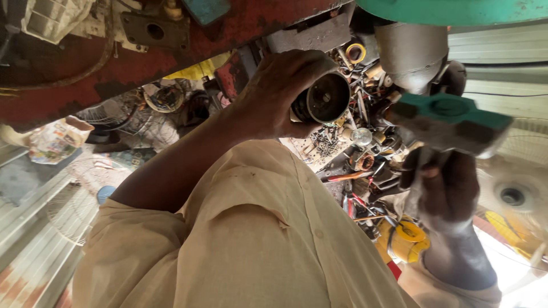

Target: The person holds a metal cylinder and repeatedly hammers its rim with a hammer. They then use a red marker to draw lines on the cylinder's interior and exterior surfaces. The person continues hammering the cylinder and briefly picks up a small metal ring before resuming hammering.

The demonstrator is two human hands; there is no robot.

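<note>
While the left hand (pixel 279 94) wraps shut around a round motor (pixel 324 98), its open end facing the right hand (pixel 448 188), that hand grips a green-headed tool (pixel 451 121) just beside it, above the cluttered tabletop (pixel 365 165).

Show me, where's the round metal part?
Head view, top middle: the round metal part is in the left hand, just left of the green block the right hand holds.
</note>
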